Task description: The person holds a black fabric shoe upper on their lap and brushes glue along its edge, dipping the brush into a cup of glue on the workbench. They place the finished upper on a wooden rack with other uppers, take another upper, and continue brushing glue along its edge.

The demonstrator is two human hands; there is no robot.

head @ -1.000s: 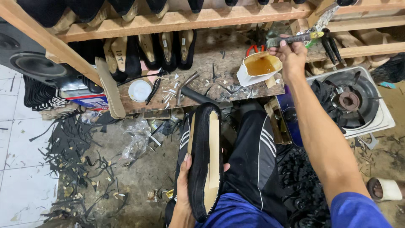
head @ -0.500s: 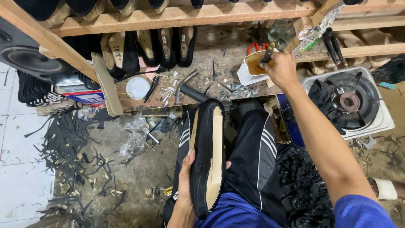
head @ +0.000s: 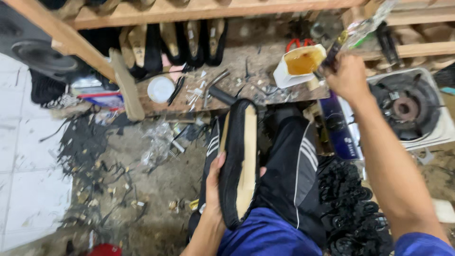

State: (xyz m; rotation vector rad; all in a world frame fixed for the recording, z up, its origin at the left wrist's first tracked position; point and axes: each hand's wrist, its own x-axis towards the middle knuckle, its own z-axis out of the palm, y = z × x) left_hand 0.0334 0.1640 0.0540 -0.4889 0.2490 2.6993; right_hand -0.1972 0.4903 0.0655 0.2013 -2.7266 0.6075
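My left hand (head: 215,182) grips a black shoe upper with a pale tan insole (head: 241,159), held upright on my lap against my black striped trousers. My right hand (head: 348,76) is raised to the low wooden bench and holds a dark-handled brush (head: 332,53) whose tip dips into a white tub of amber glue (head: 299,64). The brush bristles are blurred and partly hidden by the tub's rim.
The wooden bench (head: 237,71) carries a white lid (head: 160,89), metal tools and scraps. Black shoe soles (head: 189,40) stand in a row behind. A tan sole (head: 128,85) leans at the left. A gas burner (head: 407,109) sits right, black straps (head: 348,204) beside my leg, scraps on the floor.
My right hand came down from the upper shelf to the glue tub, bringing the brush to its rim. The camera view has moved closer. The left hand still holds the shoe.
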